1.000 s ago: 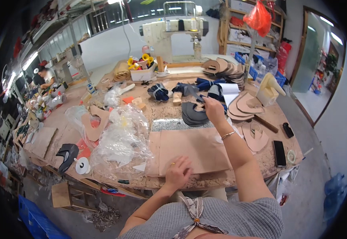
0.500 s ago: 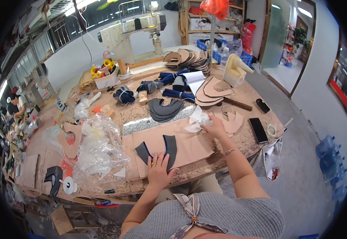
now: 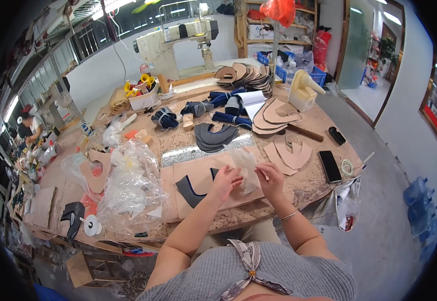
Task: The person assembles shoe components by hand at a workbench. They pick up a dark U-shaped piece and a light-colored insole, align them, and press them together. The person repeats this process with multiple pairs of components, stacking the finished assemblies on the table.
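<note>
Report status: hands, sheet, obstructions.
Left hand, right hand: both at thin white sheet. Dark curved piece on tan panel, partly hidden behind left hand.

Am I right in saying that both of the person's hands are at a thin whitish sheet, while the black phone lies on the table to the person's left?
Not quite: the black phone lies on the table to the person's right, as the head view shows. The left hand and right hand are indeed at the thin whitish sheet.

White wall (image 3: pixel 411 108), grey floor (image 3: pixel 374 210), wooden shelves (image 3: pixel 279 41), glass door (image 3: pixel 357 50), tube light (image 3: pixel 11 109) (lit)
</note>
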The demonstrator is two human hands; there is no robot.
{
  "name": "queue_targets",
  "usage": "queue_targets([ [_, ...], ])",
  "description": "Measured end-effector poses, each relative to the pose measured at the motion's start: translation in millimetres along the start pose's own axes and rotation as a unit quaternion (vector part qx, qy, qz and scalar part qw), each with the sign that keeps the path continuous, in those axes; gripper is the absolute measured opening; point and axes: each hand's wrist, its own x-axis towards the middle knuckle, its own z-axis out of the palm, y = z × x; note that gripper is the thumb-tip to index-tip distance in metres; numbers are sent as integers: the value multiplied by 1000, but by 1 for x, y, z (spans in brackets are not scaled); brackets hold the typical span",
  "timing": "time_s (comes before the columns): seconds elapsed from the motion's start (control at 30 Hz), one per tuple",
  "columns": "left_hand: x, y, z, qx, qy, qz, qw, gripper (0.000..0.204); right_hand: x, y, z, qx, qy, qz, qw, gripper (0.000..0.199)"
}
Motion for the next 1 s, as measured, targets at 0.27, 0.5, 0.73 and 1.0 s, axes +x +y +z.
queue_targets([
  [0.27, 26, -10, 20, 192, -15, 45, 980, 73, -12, 56, -3, 207, 3, 419, 884, 79],
  [0.5, 24, -15, 14, 129, 42, 166, 977, 60, 10, 53, -14, 246, -22, 477, 843, 88],
  [0.73, 17, 12, 9, 78, 5, 205, 976, 52, 20, 35, -13, 312, -115, 500, 800, 36],
  [1.0, -23, 22, 41, 466, 60, 484, 738, 30, 10, 0, 15, 451, 24, 434, 780, 28],
])
